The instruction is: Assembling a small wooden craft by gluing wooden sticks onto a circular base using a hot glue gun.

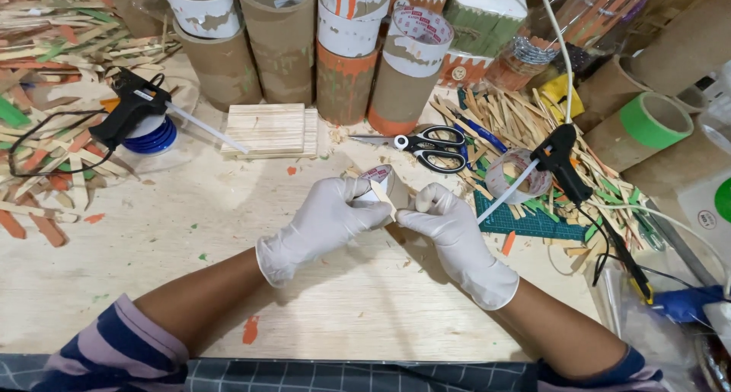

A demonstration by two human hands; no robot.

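Both my hands wear white gloves and meet at the middle of the wooden table (190,232). My left hand (327,217) grips a small tape roll (384,180) from the left. My right hand (449,224) pinches a thin wooden stick (383,195) against the roll's side. The roll's lower half is hidden behind my fingers.
Black-handled scissors (428,147) lie just behind my hands. A black glue gun (133,106) rests at left, another glue gun (562,162) at right beside a tape roll (516,172). A stick panel (270,129), cardboard tubes (282,38), green tape (655,119) and scattered sticks (53,41) surround the area.
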